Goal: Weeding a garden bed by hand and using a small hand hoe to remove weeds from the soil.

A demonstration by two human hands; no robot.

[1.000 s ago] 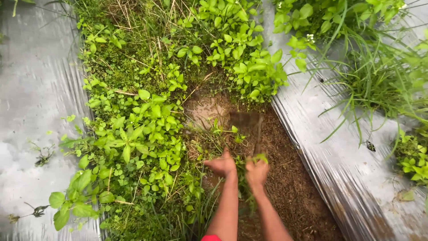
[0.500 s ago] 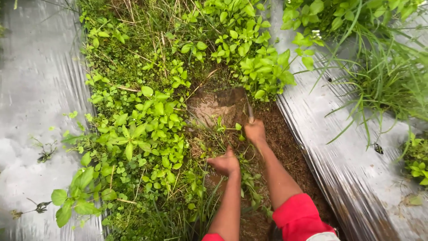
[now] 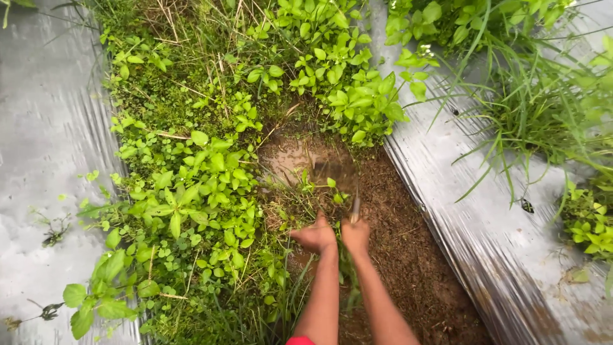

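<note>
The right hand (image 3: 355, 235) is closed on a short, blurred metal-bladed hand tool (image 3: 354, 207), seemingly pointing away over brown bare soil (image 3: 408, 255). The left hand (image 3: 315, 236), touching it, clutches thin green weed stems (image 3: 300, 204).

packages: none | labels: none | signs, screens: none — only weeds, soil, plastic sheeting

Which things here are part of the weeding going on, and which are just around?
In use:
left hand, gripping weeds
right hand, holding a blurred hand tool
cleared soil

Just around:
silver plastic sheets
leafy plants
tall grass
</note>
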